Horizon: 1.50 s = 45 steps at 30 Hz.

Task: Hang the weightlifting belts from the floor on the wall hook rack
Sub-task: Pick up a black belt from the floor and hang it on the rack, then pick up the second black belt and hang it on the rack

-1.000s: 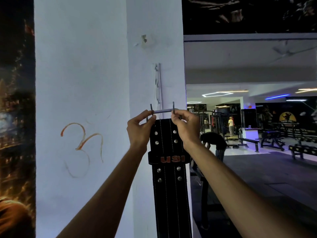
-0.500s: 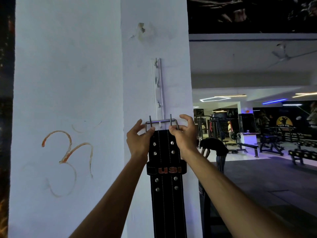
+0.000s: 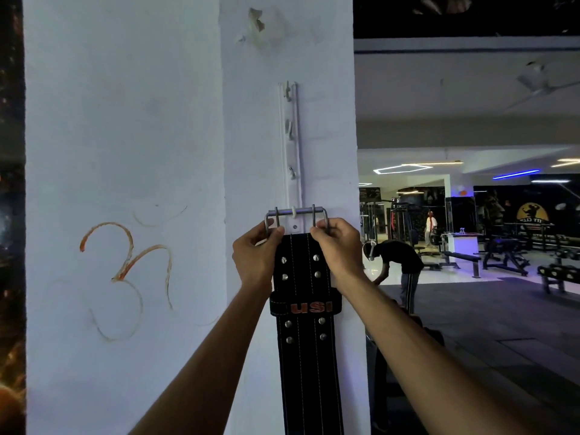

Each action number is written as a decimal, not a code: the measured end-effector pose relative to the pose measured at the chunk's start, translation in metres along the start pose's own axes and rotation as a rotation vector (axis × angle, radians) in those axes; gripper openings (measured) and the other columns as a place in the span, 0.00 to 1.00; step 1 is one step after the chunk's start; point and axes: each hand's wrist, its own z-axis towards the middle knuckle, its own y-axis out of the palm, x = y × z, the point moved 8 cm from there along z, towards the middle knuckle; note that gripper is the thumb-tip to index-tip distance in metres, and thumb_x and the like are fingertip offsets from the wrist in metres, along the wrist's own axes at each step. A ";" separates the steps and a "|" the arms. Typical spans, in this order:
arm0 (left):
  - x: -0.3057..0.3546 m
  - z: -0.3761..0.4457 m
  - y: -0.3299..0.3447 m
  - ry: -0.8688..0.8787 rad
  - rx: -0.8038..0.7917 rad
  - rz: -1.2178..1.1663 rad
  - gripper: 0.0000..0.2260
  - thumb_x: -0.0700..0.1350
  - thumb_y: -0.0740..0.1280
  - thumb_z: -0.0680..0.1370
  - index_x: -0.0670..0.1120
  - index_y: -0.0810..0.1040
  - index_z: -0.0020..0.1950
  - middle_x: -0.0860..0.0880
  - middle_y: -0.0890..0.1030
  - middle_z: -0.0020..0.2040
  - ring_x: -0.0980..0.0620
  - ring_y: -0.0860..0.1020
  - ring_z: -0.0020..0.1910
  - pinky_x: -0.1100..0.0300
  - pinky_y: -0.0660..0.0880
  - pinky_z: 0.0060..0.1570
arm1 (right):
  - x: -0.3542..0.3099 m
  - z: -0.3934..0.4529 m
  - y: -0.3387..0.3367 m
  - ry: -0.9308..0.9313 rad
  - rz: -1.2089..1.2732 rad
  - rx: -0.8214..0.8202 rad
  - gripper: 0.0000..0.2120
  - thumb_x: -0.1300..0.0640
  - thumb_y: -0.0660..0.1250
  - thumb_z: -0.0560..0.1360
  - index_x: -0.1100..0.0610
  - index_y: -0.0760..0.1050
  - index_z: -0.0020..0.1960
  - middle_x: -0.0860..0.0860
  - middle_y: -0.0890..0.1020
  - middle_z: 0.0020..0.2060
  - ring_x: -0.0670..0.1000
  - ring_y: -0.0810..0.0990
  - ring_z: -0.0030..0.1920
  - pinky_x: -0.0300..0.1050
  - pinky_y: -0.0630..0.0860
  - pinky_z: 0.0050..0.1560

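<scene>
My left hand and right hand pinch the belt by its buckle, at the rack's bottom end. The bar seems to sit over the lowest hook; if it's only resting on the tip, letting go drops the belt.

My left hand and right hand crowd the bottom end of the hook rack, pinching the belt below its buckle. Above the buckle, three upper hooks jut out bare. Left of the rack the pillar is flat; right of its edge, open gym.
</scene>
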 end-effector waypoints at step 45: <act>-0.193 -0.806 -0.531 -0.988 0.018 0.973 0.11 0.43 0.69 0.79 0.47 0.84 0.60 0.48 0.87 0.54 0.52 0.84 0.48 0.56 0.81 0.53 | 0.234 -0.901 -0.122 0.219 -0.739 -1.093 0.20 0.60 0.61 0.75 0.65 0.74 0.65 0.60 0.81 0.58 0.62 0.79 0.60 0.53 0.76 0.60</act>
